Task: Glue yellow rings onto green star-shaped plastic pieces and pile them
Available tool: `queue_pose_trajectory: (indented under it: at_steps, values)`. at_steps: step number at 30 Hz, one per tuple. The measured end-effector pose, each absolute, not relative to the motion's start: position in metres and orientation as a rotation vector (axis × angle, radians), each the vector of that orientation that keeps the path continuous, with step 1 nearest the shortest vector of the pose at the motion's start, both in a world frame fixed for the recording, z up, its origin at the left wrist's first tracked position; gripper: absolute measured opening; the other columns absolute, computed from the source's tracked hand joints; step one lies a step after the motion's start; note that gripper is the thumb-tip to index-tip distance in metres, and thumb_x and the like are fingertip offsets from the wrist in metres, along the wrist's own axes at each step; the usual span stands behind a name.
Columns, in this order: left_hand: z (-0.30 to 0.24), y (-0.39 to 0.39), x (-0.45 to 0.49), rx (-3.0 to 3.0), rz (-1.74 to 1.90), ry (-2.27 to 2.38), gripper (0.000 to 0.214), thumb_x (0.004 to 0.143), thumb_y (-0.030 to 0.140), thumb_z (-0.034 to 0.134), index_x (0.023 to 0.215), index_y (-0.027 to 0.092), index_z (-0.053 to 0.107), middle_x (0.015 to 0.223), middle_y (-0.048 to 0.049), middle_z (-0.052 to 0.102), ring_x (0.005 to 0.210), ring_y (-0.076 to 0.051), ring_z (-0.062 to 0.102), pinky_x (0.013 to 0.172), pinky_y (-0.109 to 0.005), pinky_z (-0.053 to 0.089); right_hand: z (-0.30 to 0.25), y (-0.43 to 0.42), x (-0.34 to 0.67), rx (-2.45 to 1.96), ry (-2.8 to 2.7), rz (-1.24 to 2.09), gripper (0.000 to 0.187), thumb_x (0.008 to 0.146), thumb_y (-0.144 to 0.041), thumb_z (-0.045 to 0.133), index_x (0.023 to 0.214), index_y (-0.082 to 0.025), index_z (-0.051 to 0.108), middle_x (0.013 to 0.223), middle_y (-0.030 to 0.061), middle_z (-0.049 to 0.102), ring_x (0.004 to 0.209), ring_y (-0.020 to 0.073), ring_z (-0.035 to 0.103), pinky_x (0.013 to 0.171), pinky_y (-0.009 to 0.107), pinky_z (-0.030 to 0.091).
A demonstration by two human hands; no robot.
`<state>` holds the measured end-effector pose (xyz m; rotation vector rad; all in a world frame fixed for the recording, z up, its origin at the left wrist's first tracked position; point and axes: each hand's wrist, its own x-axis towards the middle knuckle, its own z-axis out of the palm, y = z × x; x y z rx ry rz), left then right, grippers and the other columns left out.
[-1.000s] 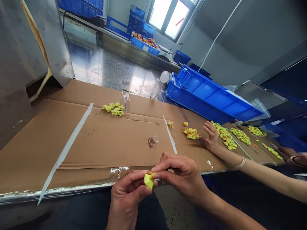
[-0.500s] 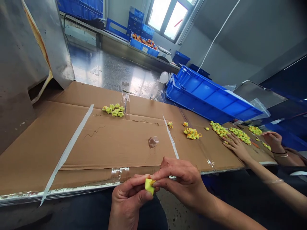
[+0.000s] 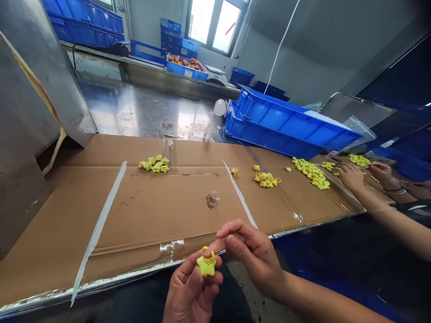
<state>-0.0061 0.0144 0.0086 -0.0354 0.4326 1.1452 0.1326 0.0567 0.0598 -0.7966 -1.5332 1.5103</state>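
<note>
My left hand (image 3: 193, 287) pinches a small yellow-green star toy (image 3: 206, 266) between thumb and fingers, just past the table's front edge. A yellow ring (image 3: 213, 256) stands up from the star's top, and small dark marks show on its face. Close on the right is my right hand (image 3: 251, 251), thumb and index finger apart. One of its fingertips reaches to the ring and appears to touch it. A small clear cup (image 3: 213, 198) sits on the cardboard (image 3: 168, 202) beyond my hands.
Yellow-green stars (image 3: 155, 164) lie in a group at the left. Ringed stars (image 3: 266, 179) form a pile right of a white tape strip (image 3: 239, 193). Farther right, a co-worker's hand (image 3: 350, 176) reaches among more stars (image 3: 310, 172). Blue crates (image 3: 286, 123) stand behind.
My right thumb and index finger have let go of the star's yellow piece and spread apart. My left hand has turned the star so its face and ring show. The co-worker's hand moved right.
</note>
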Motion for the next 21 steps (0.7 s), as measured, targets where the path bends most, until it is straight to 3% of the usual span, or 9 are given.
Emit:
queue_pose_trajectory:
  at_steps: [6, 10, 14, 18, 21]
  values:
    - [-0.001, 0.007, -0.006, 0.035, 1.084, 0.173, 0.022, 0.081, 0.010, 0.064, 0.097, 0.020, 0.074, 0.094, -0.0068, 0.077, 0.079, -0.011, 0.072, 0.071, -0.010, 0.052, 0.053, 0.050, 0.134, -0.784, -1.565, 1.433, 0.014, 0.099, -0.028, 0.047, 0.102, -0.017, 0.055, 0.080, 0.0055, 0.068, 0.068, 0.0129, 0.063, 0.065, 0.025, 0.053]
    - [-0.003, 0.004, -0.006, 0.047, 1.098, 0.094, 0.024, 0.085, 0.011, 0.058, 0.102, 0.020, 0.073, 0.097, -0.0053, 0.076, 0.082, -0.009, 0.071, 0.074, -0.009, 0.051, 0.048, 0.046, 0.134, -0.798, -1.672, 1.241, 0.015, 0.099, -0.028, 0.046, 0.101, -0.017, 0.056, 0.076, 0.0058, 0.068, 0.065, 0.0141, 0.063, 0.059, 0.024, 0.052]
    - [0.000, 0.008, -0.006, 0.020, 1.095, 0.192, 0.019, 0.078, 0.013, 0.068, 0.095, 0.020, 0.075, 0.091, -0.0056, 0.077, 0.076, -0.009, 0.072, 0.071, -0.008, 0.051, 0.048, 0.050, 0.135, -0.786, -1.807, 1.035, 0.013, 0.098, -0.023, 0.046, 0.101, -0.018, 0.058, 0.074, 0.0036, 0.069, 0.065, 0.0133, 0.064, 0.060, 0.022, 0.051]
    - [0.007, 0.011, -0.008, 0.019, 1.152, 0.397, 0.026, 0.062, 0.017, 0.082, 0.087, 0.023, 0.077, 0.081, -0.0043, 0.078, 0.066, -0.013, 0.072, 0.061, -0.012, 0.055, 0.050, 0.054, 0.138, -0.621, -1.901, 1.020, 0.018, 0.101, -0.024, 0.042, 0.115, -0.020, 0.053, 0.086, 0.0061, 0.072, 0.076, 0.0146, 0.068, 0.070, 0.025, 0.053]
    - [0.012, 0.010, -0.009, 0.056, 1.162, 0.431, 0.027, 0.055, 0.022, 0.086, 0.080, 0.022, 0.078, 0.073, -0.0051, 0.077, 0.058, -0.013, 0.071, 0.054, -0.013, 0.054, 0.049, 0.053, 0.139, -0.587, -1.890, 1.040, 0.019, 0.102, -0.025, 0.039, 0.118, -0.023, 0.049, 0.089, 0.0057, 0.073, 0.075, 0.0141, 0.068, 0.068, 0.024, 0.053]
